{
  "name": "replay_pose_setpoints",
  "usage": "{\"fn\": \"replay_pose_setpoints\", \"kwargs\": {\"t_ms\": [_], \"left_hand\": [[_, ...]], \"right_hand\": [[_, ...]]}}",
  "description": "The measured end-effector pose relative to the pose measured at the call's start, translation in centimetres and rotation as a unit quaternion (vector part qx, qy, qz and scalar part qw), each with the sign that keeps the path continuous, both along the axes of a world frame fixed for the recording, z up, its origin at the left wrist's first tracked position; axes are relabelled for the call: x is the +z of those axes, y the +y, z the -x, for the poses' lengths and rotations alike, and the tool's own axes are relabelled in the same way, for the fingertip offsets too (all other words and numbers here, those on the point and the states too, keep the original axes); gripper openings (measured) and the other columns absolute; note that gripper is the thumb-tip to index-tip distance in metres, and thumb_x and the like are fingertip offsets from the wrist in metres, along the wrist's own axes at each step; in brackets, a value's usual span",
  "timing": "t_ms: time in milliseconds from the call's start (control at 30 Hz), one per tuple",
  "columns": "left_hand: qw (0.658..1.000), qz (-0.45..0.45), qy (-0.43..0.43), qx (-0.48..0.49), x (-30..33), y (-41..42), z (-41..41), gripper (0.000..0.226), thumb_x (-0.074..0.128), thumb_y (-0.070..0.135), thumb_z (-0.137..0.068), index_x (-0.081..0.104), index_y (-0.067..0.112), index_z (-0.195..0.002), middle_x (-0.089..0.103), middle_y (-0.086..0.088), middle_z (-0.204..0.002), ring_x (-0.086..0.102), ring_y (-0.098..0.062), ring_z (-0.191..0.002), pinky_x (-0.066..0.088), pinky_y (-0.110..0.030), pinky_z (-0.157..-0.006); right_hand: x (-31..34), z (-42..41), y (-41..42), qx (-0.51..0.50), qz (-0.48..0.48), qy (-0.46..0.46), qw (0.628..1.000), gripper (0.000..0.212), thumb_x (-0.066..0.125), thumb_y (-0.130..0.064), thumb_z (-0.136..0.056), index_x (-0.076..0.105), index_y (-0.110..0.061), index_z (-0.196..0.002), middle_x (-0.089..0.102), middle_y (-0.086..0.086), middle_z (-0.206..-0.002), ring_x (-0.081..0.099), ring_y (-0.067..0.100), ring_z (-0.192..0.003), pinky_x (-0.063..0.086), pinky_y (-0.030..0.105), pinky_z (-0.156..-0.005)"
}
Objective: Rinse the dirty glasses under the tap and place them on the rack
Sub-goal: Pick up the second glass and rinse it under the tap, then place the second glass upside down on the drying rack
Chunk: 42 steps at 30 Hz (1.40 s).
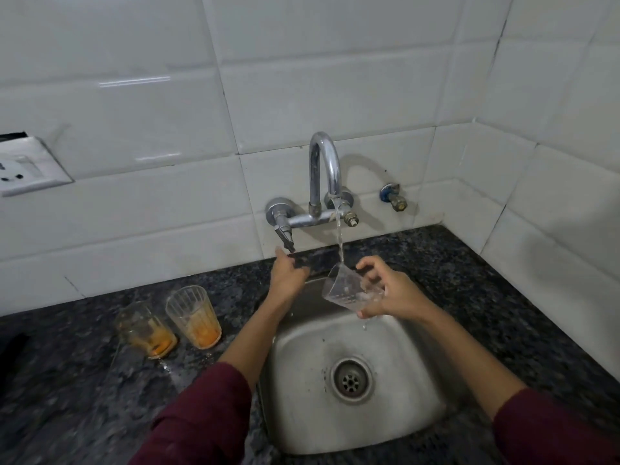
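Note:
Water runs from the chrome tap (323,169) into a clear ribbed glass (349,286) that my right hand (389,290) holds tilted over the steel sink (302,380), mouth toward the stream. My left hand (287,276) reaches up to the tap's left lever handle (284,239), fingertips at its tip. Two dirty glasses with orange residue at the bottom stand on the counter left of the sink: one nearer the sink (194,315), one further left (146,330). No rack is in view.
The dark speckled granite counter (84,380) surrounds the sink. White tiled walls meet in a corner at the right. A wall socket (23,169) sits at the far left. A small blue-capped valve (394,196) sticks out of the wall right of the tap.

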<state>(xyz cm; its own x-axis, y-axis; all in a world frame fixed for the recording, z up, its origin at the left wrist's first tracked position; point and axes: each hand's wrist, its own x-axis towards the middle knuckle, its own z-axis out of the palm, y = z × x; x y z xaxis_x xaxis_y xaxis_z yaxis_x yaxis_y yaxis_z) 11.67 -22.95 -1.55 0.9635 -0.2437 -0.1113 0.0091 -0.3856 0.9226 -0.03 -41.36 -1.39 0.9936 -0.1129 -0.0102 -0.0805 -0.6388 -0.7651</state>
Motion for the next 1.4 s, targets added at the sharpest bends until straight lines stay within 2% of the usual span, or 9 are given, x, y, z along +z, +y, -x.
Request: {"fn": "replay_pose_setpoints", "kwargs": {"t_ms": [100,200,367,600,833,1000,1167,1300,1400], "left_hand": [[0.994,-0.069,-0.073,0.045,0.4,-1.5,-1.5,0.064,0.046,0.014,-0.096,0.007,0.007,-0.147,0.056,-0.020,-0.121,0.059,-0.034,-0.098,0.049,-0.042,-0.081],[0.985,-0.124,-0.088,0.080,0.4,-2.1,-2.0,0.054,0.039,0.022,-0.099,0.011,0.008,-0.144,0.051,-0.022,-0.130,0.056,-0.042,-0.105,0.047,-0.051,-0.090],[0.954,-0.254,-0.150,0.049,0.2,-2.2,-2.3,0.056,0.044,0.005,-0.094,0.015,0.001,-0.142,0.048,-0.022,-0.128,0.057,-0.044,-0.103,0.047,-0.052,-0.086],[0.922,-0.327,-0.204,0.037,0.1,-1.7,-2.5,0.045,0.035,0.004,-0.098,0.019,0.000,-0.139,0.047,-0.021,-0.127,0.059,-0.044,-0.099,0.047,-0.052,-0.079],[0.882,-0.393,-0.259,-0.012,0.1,1.9,-2.1,0.066,0.050,0.004,-0.091,0.015,0.007,-0.147,0.045,-0.020,-0.125,0.060,-0.041,-0.089,0.042,-0.043,-0.063],[0.891,-0.357,-0.277,-0.039,0.4,6.7,-0.9,0.056,0.046,0.009,-0.093,0.025,0.009,-0.145,0.043,-0.018,-0.133,0.058,-0.042,-0.099,0.044,-0.046,-0.071],[0.938,-0.177,-0.299,-0.024,1.3,15.6,-0.5,0.045,0.049,0.015,-0.092,0.042,0.012,-0.137,0.056,-0.009,-0.126,0.060,-0.030,-0.104,0.048,-0.043,-0.089],[0.952,-0.085,-0.286,0.071,2.3,27.0,-0.7,0.035,0.051,0.011,-0.091,0.053,0.012,-0.125,0.065,-0.002,-0.109,0.064,-0.017,-0.081,0.051,-0.031,-0.077],[0.945,-0.110,-0.257,0.169,1.1,37.1,-0.7,0.029,0.051,0.009,-0.091,0.059,0.009,-0.118,0.068,-0.003,-0.104,0.064,-0.015,-0.086,0.052,-0.031,-0.081]], "right_hand": [[1.3,0.6,-0.5,0.012,0.048,0.023,0.999,0.061,0.086,-0.025,-0.052,0.051,-0.035,-0.100,0.065,-0.001,-0.089,0.064,0.015,-0.078,0.053,0.025,-0.064],[2.1,0.6,-0.7,0.013,0.112,0.034,0.993,0.057,0.083,-0.034,-0.050,0.055,-0.041,-0.099,0.063,-0.005,-0.090,0.061,0.014,-0.081,0.053,0.030,-0.070],[3.0,0.3,-0.3,0.022,0.205,0.054,0.977,0.059,0.080,-0.037,-0.055,0.058,-0.041,-0.110,0.050,-0.004,-0.094,0.050,0.014,-0.089,0.039,0.026,-0.071],[3.9,0.9,1.5,0.021,0.207,0.064,0.976,0.072,0.085,-0.030,-0.057,0.044,-0.025,-0.116,0.053,-0.001,-0.109,0.052,0.019,-0.101,0.048,0.034,-0.083],[3.9,1.5,5.0,-0.023,0.179,0.077,0.981,0.069,0.086,-0.028,-0.058,0.040,-0.021,-0.109,0.052,-0.001,-0.096,0.048,0.021,-0.100,0.041,0.030,-0.074],[5.1,0.5,9.6,-0.053,0.180,0.074,0.979,0.066,0.086,-0.029,-0.058,0.046,-0.020,-0.110,0.059,0.004,-0.106,0.049,0.026,-0.107,0.045,0.034,-0.081],[8.6,-2.5,17.5,-0.076,0.173,-0.025,0.982,0.065,0.086,-0.025,-0.057,0.057,-0.019,-0.114,0.064,0.005,-0.110,0.053,0.030,-0.107,0.044,0.033,-0.089],[10.7,-8.2,27.1,-0.020,0.118,-0.115,0.986,0.067,0.086,-0.021,-0.054,0.058,-0.020,-0.114,0.066,0.009,-0.109,0.056,0.030,-0.106,0.046,0.037,-0.092],[10.8,-13.2,36.2,0.056,0.054,-0.137,0.987,0.068,0.087,-0.021,-0.052,0.058,-0.021,-0.114,0.066,0.007,-0.110,0.056,0.029,-0.108,0.046,0.038,-0.093]]}}
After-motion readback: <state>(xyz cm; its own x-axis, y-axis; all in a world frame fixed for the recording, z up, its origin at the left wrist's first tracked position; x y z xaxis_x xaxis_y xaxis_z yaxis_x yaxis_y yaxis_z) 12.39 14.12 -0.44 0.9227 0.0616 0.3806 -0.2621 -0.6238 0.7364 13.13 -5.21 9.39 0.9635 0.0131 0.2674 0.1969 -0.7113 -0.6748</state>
